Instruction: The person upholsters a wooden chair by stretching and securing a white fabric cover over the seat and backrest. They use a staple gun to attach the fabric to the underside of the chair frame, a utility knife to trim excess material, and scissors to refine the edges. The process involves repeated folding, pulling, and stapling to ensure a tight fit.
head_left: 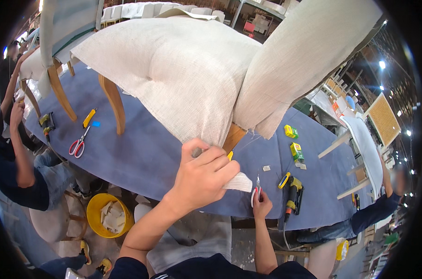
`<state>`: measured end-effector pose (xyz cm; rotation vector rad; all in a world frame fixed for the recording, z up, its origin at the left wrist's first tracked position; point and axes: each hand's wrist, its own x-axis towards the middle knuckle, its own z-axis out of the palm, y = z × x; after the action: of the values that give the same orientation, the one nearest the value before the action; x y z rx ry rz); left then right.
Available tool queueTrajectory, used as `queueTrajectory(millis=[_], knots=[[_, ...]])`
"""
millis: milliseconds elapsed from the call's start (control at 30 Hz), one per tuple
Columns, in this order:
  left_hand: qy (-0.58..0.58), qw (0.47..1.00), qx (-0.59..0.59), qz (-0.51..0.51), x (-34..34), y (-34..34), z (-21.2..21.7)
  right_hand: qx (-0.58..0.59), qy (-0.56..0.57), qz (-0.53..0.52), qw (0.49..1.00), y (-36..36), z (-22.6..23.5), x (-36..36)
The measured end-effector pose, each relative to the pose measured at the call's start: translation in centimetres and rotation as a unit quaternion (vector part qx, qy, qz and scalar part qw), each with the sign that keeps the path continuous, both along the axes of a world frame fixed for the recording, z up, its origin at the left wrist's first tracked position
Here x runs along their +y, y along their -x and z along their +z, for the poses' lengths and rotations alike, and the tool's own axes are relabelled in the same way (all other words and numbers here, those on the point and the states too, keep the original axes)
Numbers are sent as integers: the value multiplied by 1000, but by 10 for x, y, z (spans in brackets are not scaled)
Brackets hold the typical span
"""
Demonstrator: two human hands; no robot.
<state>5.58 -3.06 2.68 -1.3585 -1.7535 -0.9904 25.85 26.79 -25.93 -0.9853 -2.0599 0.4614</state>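
A chair draped in off-white woven fabric (183, 60) stands on the blue-grey covered table in front of me, with a wooden leg (234, 138) showing under its near corner. My left hand (201, 174) is closed on the loose fabric edge at that corner, and a flap of it sticks out past my fingers. Lower and to the right, my right hand (262, 205) holds a pair of scissors (254, 195) by the red-and-white handles at the table's near edge. The blades point away from me, apart from the fabric.
Right of the scissors lie a yellow cutter (284, 180), a staple gun (292, 197) with hose, and small yellow-green boxes (297, 152). Leftward are other scissors (79, 145) and a yellow cutter (88, 118). A yellow bucket (92, 214) of scraps stands below. Co-workers flank the table.
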Motion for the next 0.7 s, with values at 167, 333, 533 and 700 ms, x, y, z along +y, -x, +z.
queueTrajectory(millis=[167,333,533,700], knots=[[2,999,-17,41,0,-14,-16,5,4,4,1000,6,9,-3],[61,996,-28,50,-9,-26,-19,-16,24,-15,999,6,19,-4],[16,993,28,-110,-35,-85,-97,1,15,4,1000,9,14,-9],[-24,966,-256,-4,16,-32,-117,-8,46,5,999,-1,20,-9]])
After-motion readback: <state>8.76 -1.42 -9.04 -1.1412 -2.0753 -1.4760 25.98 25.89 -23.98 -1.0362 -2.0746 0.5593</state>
